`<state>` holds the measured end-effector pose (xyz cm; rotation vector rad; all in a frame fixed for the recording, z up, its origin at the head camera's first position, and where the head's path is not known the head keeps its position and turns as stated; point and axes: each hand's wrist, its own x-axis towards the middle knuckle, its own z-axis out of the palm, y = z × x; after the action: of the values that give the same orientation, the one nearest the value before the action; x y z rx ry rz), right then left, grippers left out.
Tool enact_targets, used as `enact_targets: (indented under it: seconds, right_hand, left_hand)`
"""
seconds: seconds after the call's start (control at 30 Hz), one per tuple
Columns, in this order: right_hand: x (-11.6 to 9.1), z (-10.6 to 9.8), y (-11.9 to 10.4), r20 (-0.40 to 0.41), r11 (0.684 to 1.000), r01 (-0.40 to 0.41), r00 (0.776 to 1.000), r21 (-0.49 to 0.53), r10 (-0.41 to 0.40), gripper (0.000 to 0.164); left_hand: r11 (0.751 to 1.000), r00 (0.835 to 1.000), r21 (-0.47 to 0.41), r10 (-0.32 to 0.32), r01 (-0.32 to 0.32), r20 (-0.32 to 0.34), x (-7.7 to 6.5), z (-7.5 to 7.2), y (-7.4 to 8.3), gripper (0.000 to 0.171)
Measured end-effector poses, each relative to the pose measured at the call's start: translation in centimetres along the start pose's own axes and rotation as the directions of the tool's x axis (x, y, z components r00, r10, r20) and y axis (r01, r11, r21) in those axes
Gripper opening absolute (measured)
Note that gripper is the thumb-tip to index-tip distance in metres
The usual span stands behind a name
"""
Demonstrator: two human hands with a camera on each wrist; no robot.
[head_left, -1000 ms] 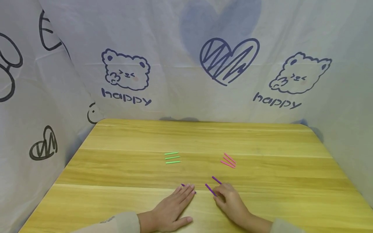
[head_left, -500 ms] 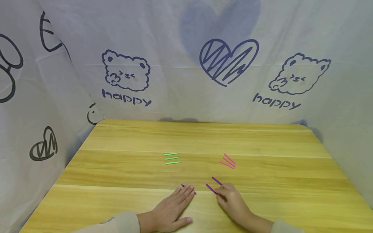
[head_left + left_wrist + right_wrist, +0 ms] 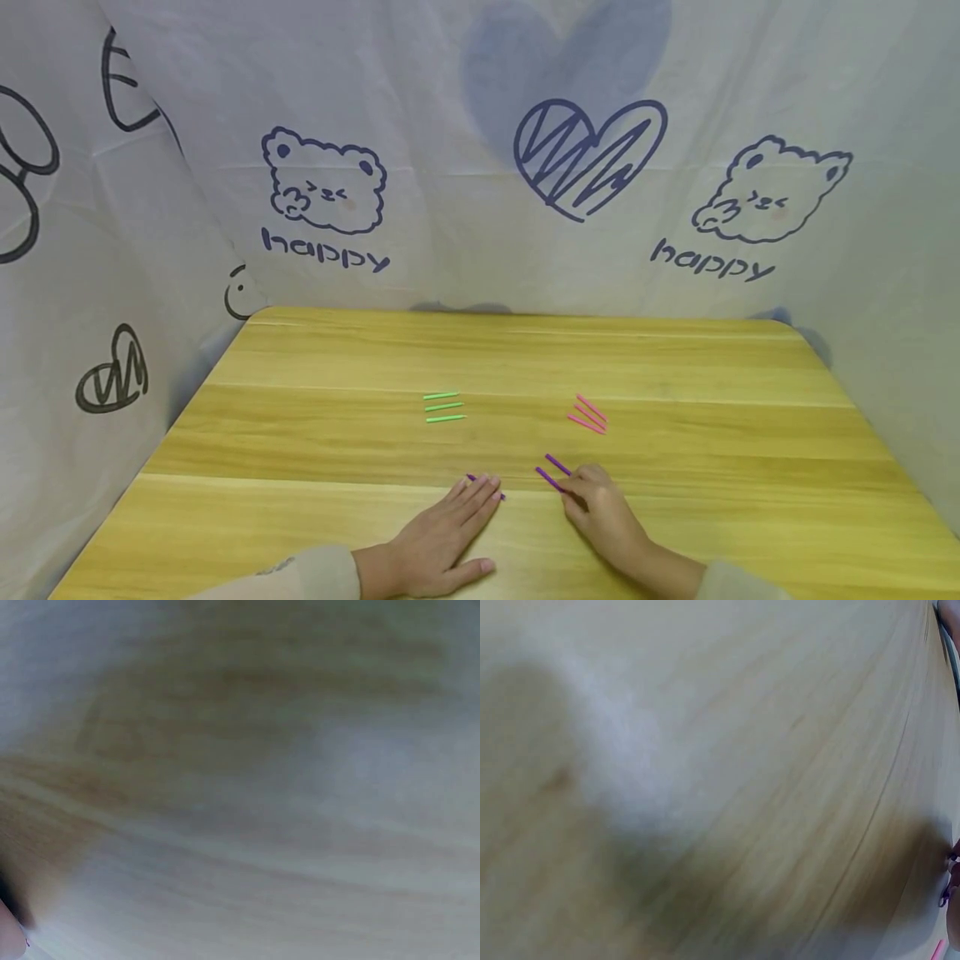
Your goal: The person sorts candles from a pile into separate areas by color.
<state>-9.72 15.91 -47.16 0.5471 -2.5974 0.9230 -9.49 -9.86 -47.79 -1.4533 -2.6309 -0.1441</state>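
Observation:
My left hand [image 3: 446, 537] lies flat on the table with fingers straight, covering most of a thin purple stick; one end of that covered stick [image 3: 472, 478] shows past the fingers. To the right, my right hand [image 3: 607, 521] pinches a second thin purple stick [image 3: 548, 478] near its lower end, between thumb and fingers. Just beyond it, nearly parallel, is a third purple stick [image 3: 558, 464], whose near end is hidden by the fingers. In the right wrist view only fingertips [image 3: 954, 922] and a bit of purple show at the edge. The left wrist view is mostly blurred tabletop.
Three thin green sticks [image 3: 445, 407] lie side by side at the middle left of the wooden table [image 3: 315, 442]. Three pink sticks [image 3: 589, 413] fan out at the middle right. A white printed cloth [image 3: 450, 225] hangs behind the table and along its sides.
My right hand has shifted slightly right and away from me, bringing the pinched purple stick closer to the purple stick beyond it. The left hand stays put.

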Motion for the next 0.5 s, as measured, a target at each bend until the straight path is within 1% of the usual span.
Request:
enact_targets:
  seconds: [0.27,0.5]
  right_hand:
    - [0.17,-0.03,0.21,-0.038,0.999,0.03,0.999,-0.026,-0.031,0.021]
    - [0.18,0.03,0.31,-0.037,0.999,0.032,0.999,-0.011,-0.033,0.02]
  left_hand:
    - [1.0,1.0,0.002,-0.005,0.005,-0.004,0.0,-0.05,0.0,0.069]
    - [1.0,1.0,0.012,0.007,-0.007,-0.019,0.04,-0.07,0.04,0.069]
